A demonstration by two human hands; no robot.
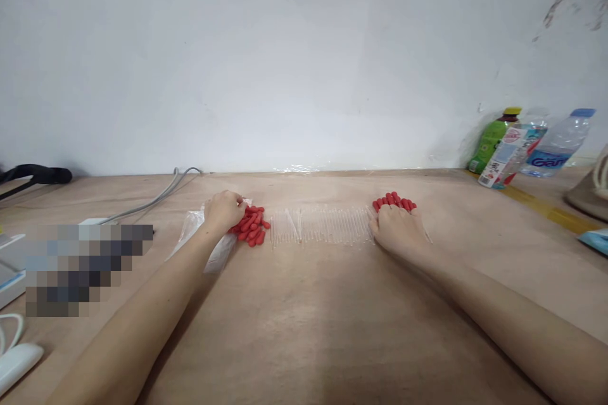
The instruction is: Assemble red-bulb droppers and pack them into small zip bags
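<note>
Bulbs [251, 226], red and small, in two lots on the table [285, 323], toward its wall side. Left lot: loose heap, ends pointing every way, lying against a clear bag [221, 256] that passes under the left forearm; bag is presumably where they come from, set so the left hand reaches them easily. Right lot: a row [395, 197], side by side, just beyond the right hand. Such order suggests these sit on tubes, though the hand hides any joins.

Between the lots, tubes [332, 226], thin and clear, mostly parallel, pointing away from the person; a few near the left end lean askew. Spread this way, probably, so each can be taken singly.

Left hand [225, 210] at the heap's left edge, fingers curled inward; cannot tell whether a bulb is pinched. Right hand [398, 228] at the tubes' right end, back upward, fingers bent down and mostly hidden; cannot tell whether it grips a tube. Bottles [513, 149] at far right by the wall [285, 76], well apart from the bulbs, likely to spare the forearms
</note>
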